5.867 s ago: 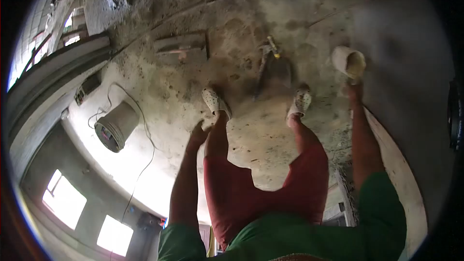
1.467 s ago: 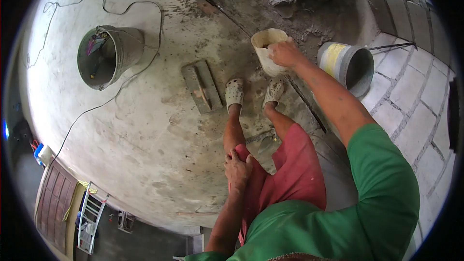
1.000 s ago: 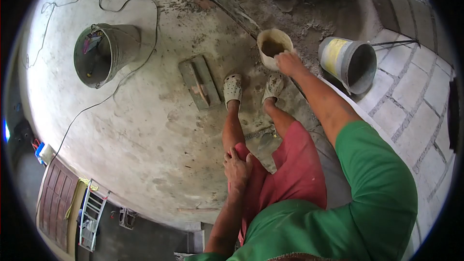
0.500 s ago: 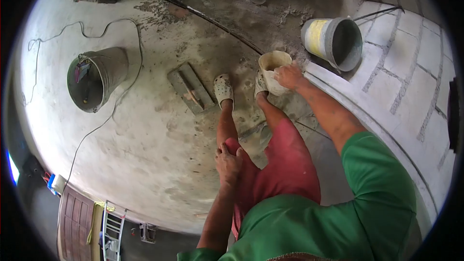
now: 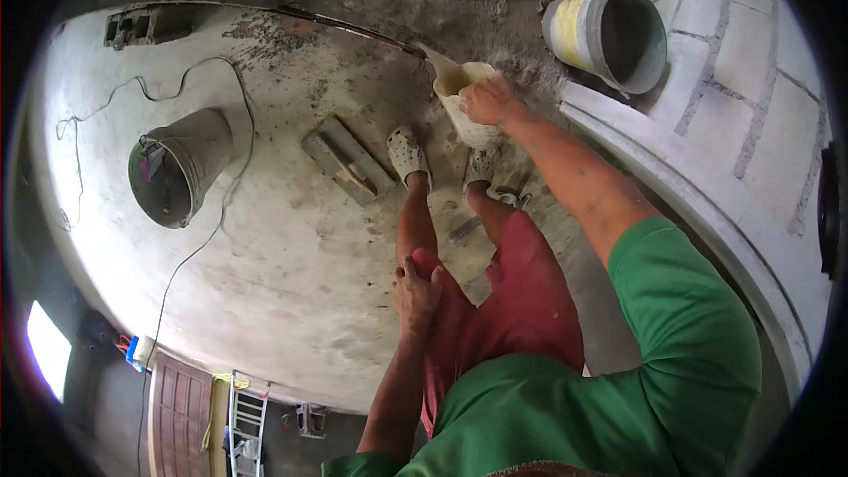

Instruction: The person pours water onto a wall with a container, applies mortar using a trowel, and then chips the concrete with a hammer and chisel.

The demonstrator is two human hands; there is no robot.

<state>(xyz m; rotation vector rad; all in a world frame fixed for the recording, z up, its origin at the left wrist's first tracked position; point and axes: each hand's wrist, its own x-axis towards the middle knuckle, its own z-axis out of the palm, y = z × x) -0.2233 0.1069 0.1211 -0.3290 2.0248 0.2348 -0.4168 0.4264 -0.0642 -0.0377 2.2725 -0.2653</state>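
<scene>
My right hand (image 5: 488,101) grips the rim of a pale, dirty container (image 5: 477,131), which is tilted in front of my right shoe and has brownish matter inside. Resting on my left knee, my left hand (image 5: 416,297) has its fingers apart and holds nothing. A flat rectangular float (image 5: 339,159) with a long handle lies on the floor just left of my left shoe (image 5: 407,155). Behind my right leg, a metal tool (image 5: 511,198) shows in part on the floor.
A bucket (image 5: 208,143) with things inside lies at the left, a cord (image 5: 253,115) beside it. At upper right is a bucket with a yellow label (image 5: 567,28), near a block wall (image 5: 733,106). A hollow block (image 5: 168,25) is at upper left, a ladder (image 5: 248,420) at lower left.
The view has shifted. My right hand has moved the pale container left and tilted it, away from my right shoe. My left hand stays on my knee. More of the metal tool shows.
</scene>
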